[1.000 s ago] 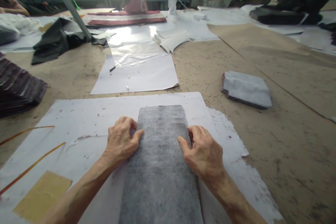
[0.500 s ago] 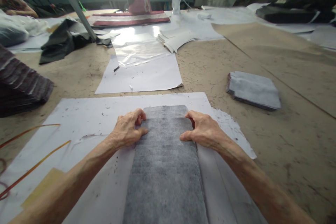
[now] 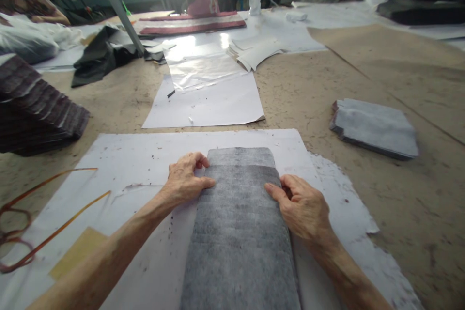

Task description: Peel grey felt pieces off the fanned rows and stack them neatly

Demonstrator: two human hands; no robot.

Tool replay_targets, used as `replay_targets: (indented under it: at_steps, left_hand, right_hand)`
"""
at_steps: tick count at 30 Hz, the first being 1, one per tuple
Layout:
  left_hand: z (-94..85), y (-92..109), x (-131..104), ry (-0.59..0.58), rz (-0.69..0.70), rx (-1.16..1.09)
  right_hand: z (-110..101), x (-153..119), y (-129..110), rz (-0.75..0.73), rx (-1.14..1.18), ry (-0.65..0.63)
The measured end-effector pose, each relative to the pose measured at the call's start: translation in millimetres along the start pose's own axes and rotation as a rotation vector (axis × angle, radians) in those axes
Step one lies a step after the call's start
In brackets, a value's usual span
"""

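Overlapping grey fabric pieces (image 3: 241, 232), with a fuzzy, felt-like face, form a long strip running towards me over white paper. My left hand (image 3: 186, 177) grips the strip's left edge near its far end, thumb on the top and fingers curled at the side. On the opposite edge, slightly nearer to me, my right hand (image 3: 304, 203) is closed round the side with its thumb on the upper surface. The undersides of the layers and some of my fingertips are hidden.
White paper (image 3: 127, 155) lies under the strip. Eyeglasses (image 3: 22, 242) and a yellow card (image 3: 78, 252) are at left. A dark striped stack (image 3: 36, 111) stands beyond them; a smaller grey stack (image 3: 376, 128) lies right. A metal pole (image 3: 116, 7) rises behind. Other people are across the table.
My right hand has slid nearer to me along the strip's right edge. My left hand stays at the left edge. The whole view has shifted, so things appear further right.
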State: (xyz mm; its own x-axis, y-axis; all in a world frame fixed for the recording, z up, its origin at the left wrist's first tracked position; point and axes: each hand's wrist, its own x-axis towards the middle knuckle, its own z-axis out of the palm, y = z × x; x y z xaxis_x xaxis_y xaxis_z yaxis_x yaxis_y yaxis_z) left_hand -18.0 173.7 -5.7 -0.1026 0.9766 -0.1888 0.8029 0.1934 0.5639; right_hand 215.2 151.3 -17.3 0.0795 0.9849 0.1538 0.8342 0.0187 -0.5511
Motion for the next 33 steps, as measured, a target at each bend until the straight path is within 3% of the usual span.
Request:
replay_targets:
  at_steps: [15,25,33]
  left_hand:
    - [3.1,-5,0,0.016,0.003,-0.069]
    - [4.7,-9,-4,0.057,0.085,-0.086]
    - [4.1,-12,-4,0.019,0.105,-0.113]
  right_hand:
    - [8,-7,9,-0.173,-0.104,0.118]
    - [6,-6,3,-0.059,-0.113,0.030]
    - [5,-5,2,-0.059,-0.083,0.035]
